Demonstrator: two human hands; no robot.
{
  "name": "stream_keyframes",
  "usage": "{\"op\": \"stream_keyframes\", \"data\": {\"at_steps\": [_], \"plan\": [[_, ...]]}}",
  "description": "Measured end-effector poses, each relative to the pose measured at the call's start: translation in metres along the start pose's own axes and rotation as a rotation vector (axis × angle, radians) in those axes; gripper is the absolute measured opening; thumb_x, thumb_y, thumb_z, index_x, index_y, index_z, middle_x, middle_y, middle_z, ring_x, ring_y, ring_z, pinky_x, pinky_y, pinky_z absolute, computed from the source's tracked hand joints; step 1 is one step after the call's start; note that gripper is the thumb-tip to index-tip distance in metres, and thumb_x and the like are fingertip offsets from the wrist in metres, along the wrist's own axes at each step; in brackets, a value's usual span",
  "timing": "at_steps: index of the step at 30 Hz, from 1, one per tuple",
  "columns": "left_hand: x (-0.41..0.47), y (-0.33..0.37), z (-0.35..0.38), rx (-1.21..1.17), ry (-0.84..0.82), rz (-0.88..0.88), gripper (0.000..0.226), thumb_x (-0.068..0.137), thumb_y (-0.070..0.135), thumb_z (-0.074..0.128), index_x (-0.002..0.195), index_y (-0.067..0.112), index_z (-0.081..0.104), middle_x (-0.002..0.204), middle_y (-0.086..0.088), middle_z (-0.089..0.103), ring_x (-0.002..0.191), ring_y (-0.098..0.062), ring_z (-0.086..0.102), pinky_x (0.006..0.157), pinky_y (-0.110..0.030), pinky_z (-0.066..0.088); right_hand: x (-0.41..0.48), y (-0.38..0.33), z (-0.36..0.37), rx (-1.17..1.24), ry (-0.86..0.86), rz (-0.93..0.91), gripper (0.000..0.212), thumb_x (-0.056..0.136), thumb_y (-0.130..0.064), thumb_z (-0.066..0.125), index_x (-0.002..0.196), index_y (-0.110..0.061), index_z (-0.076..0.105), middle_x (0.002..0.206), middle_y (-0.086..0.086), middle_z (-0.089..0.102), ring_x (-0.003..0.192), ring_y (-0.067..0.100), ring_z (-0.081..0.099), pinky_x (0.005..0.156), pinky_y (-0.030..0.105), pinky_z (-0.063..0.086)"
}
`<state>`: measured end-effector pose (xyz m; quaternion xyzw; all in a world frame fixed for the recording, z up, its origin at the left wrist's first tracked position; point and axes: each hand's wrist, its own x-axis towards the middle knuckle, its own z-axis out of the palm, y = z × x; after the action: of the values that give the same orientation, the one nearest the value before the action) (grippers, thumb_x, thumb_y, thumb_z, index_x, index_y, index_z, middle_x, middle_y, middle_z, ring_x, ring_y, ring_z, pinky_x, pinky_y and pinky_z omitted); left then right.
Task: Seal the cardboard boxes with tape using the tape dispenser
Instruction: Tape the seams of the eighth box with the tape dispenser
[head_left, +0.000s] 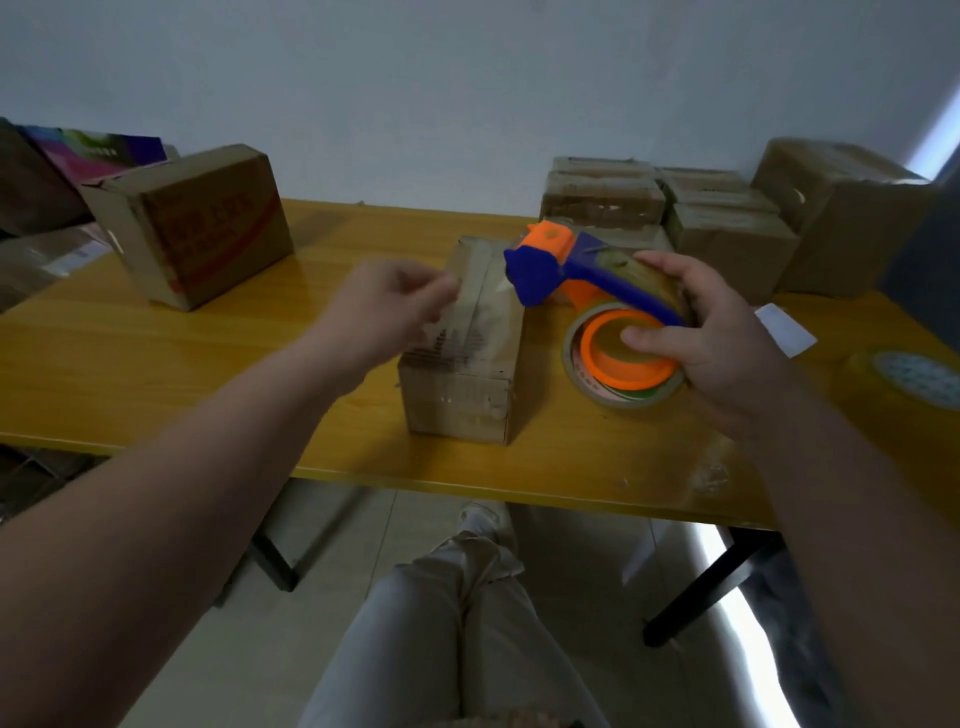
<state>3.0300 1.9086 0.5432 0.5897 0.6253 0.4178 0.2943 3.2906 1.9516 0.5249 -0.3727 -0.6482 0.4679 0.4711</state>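
Tape dispenser (537, 275): a blue frame with an orange cap at the front end and an orange hub. It is held tilted above the bench, just right of the small box, with its blue nose toward that box's top.
Tape roll (584, 375): tan and glossy, seated round the orange hub, with its open side facing the camera.
Right hand (719, 338): wrapped over the roll and the blue handle, with the thumb lying across the hub and the fingers curled over the top.
Small box (460, 374): worn brown cardboard with its flaps down and a glossy strip along the top seam. It stands near the bench's front edge, in the middle.
Left hand (397, 304): blurred and raised at the box's left top edge with the fingers bent. Whether it pinches anything cannot be told.
Bench (182, 374): yellow wood-look top on dark legs.
Printed box (208, 228): larger, with red lettering, at the back left.
Stacked boxes (670, 208): several against the wall at the back right.
Spare roll (914, 376): lying flat at the far right.
White slip (784, 330): beside the right hand.
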Motion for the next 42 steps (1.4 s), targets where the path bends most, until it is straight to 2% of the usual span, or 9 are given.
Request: {"op": "stream_keyframes", "data": {"at_steps": [1, 4, 7, 10, 15, 19, 27, 36, 42], "plan": [[0.001, 0.005, 0.001, -0.158, 0.026, -0.126, 0.028, 0.093, 0.039, 0.054, 0.109, 0.019, 0.064, 0.104, 0.0, 0.068, 0.095, -0.017, 0.063, 0.071, -0.029, 0.056, 0.0, 0.0, 0.001, -0.004, -0.013, -0.013, 0.062, 0.072, 0.008, 0.07, 0.113, -0.037, 0.057, 0.116, -0.001, 0.062, 0.1, 0.016, 0.065, 0.08, 0.029, 0.055], [0.001, 0.018, 0.005, -0.547, -0.109, -0.444, 0.045, 0.09, 0.048, 0.056, 0.106, 0.006, 0.062, 0.098, -0.01, 0.07, 0.085, -0.021, 0.067, 0.059, -0.03, 0.056, 0.0, 0.0, 0.006, -0.02, -0.052, -0.051, 0.063, 0.073, 0.007, 0.07, 0.115, -0.037, 0.056, 0.116, -0.002, 0.062, 0.102, 0.016, 0.064, 0.082, 0.031, 0.054], [0.0, 0.022, 0.009, -0.693, -0.195, -0.536, 0.036, 0.09, 0.039, 0.059, 0.096, 0.004, 0.063, 0.079, -0.009, 0.07, 0.066, -0.016, 0.066, 0.055, -0.026, 0.055, -0.002, -0.002, 0.009, -0.058, -0.079, -0.087, 0.063, 0.072, 0.004, 0.073, 0.117, -0.038, 0.055, 0.116, -0.004, 0.062, 0.102, 0.013, 0.063, 0.082, 0.03, 0.054], [-0.001, 0.023, 0.01, -0.71, -0.17, -0.532, 0.016, 0.092, 0.022, 0.059, 0.084, 0.008, 0.063, 0.057, 0.0, 0.063, 0.047, -0.006, 0.058, 0.047, -0.018, 0.051, -0.004, -0.005, 0.008, -0.121, -0.097, -0.113, 0.064, 0.071, -0.002, 0.075, 0.118, -0.039, 0.054, 0.117, -0.007, 0.059, 0.102, 0.009, 0.062, 0.079, 0.025, 0.053], [-0.007, 0.015, 0.005, -0.491, -0.029, -0.453, 0.014, 0.089, 0.009, 0.06, 0.075, 0.007, 0.063, 0.049, 0.0, 0.06, 0.04, -0.003, 0.052, 0.042, -0.015, 0.047, -0.006, -0.016, 0.012, -0.271, -0.173, -0.137, 0.067, 0.069, -0.011, 0.08, 0.119, -0.045, 0.052, 0.115, -0.016, 0.057, 0.099, 0.002, 0.06, 0.078, 0.022, 0.054], [-0.014, 0.004, -0.013, -0.394, 0.066, -0.406, 0.009, 0.088, 0.014, 0.064, 0.08, 0.008, 0.065, 0.051, 0.001, 0.062, 0.041, -0.004, 0.053, 0.042, -0.016, 0.047, -0.005, -0.027, 0.01, -0.359, -0.254, -0.129, 0.069, 0.069, -0.011, 0.081, 0.118, -0.05, 0.052, 0.116, -0.015, 0.059, 0.098, 0.006, 0.062, 0.083, 0.032, 0.055], [-0.027, -0.016, -0.015, -0.4, 0.153, -0.403, 0.015, 0.087, 0.013, 0.064, 0.072, 0.008, 0.064, 0.05, 0.001, 0.061, 0.04, -0.004, 0.05, 0.042, -0.016, 0.046, -0.01, -0.032, 0.013, -0.425, -0.357, -0.105, 0.07, 0.07, -0.009, 0.079, 0.121, -0.049, 0.05, 0.116, -0.015, 0.058, 0.099, 0.004, 0.061, 0.082, 0.029, 0.056], [-0.026, -0.041, -0.015, -0.426, 0.315, -0.332, 0.018, 0.084, 0.019, 0.069, 0.074, 0.007, 0.063, 0.045, 0.004, 0.058, 0.036, -0.004, 0.047, 0.041, -0.014, 0.044, -0.011, -0.027, -0.009, -0.52, -0.306, -0.131, 0.069, 0.069, -0.006, 0.078, 0.12, -0.045, 0.053, 0.11, -0.017, 0.06, 0.093, -0.003, 0.059, 0.069, 0.008, 0.049], [-0.027, -0.052, 0.001, -0.374, 0.413, -0.329, 0.027, 0.083, 0.023, 0.072, 0.065, 0.01, 0.057, 0.042, 0.007, 0.056, 0.033, -0.002, 0.044, 0.038, -0.014, 0.038, -0.013, -0.018, -0.011, -0.5, -0.317, -0.09, 0.069, 0.069, -0.007, 0.077, 0.119, -0.048, 0.052, 0.112, -0.017, 0.059, 0.093, 0.0, 0.06, 0.07, 0.019, 0.052]]}}
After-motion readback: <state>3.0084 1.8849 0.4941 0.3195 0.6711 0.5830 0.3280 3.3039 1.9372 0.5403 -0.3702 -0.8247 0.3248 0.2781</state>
